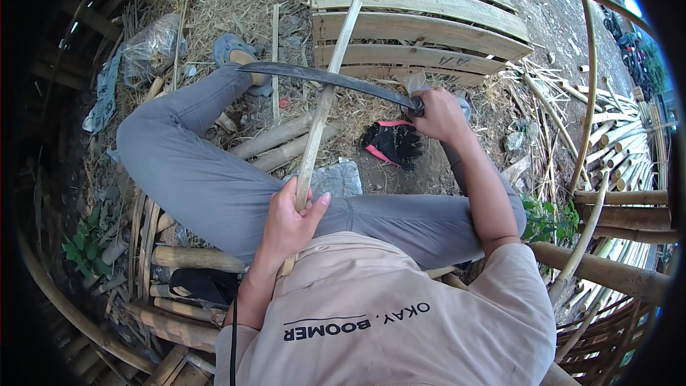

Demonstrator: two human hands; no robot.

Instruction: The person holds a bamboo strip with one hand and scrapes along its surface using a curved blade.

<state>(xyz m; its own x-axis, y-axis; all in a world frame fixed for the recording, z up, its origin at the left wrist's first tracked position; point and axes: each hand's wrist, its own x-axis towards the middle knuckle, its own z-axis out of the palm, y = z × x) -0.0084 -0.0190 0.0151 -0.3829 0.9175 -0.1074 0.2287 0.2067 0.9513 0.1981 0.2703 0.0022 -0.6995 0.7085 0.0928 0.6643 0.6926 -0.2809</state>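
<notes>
My left hand (289, 225) is closed around the lower part of a long pale bamboo strip (315, 139). The strip slants up and away from my lap, its far end near the wooden slats. In my right hand (441, 116) is the dark handle of a machete (364, 86). Its long, slightly curved blade points left and crosses the strip above its middle; whether it cuts into the strip I cannot tell. Below the machete, on the ground between my legs, lies a black glove-like cloth piece with pink edging (393, 144).
A slatted wooden pallet (414, 27) stands ahead. Cut bamboo lengths (275, 144) and a grey stone (336, 179) lie between my legs. Bamboo poles (622, 132) are piled at right, with a thick pole (600, 269) beside me. A clear plastic bag (151, 50) sits far left.
</notes>
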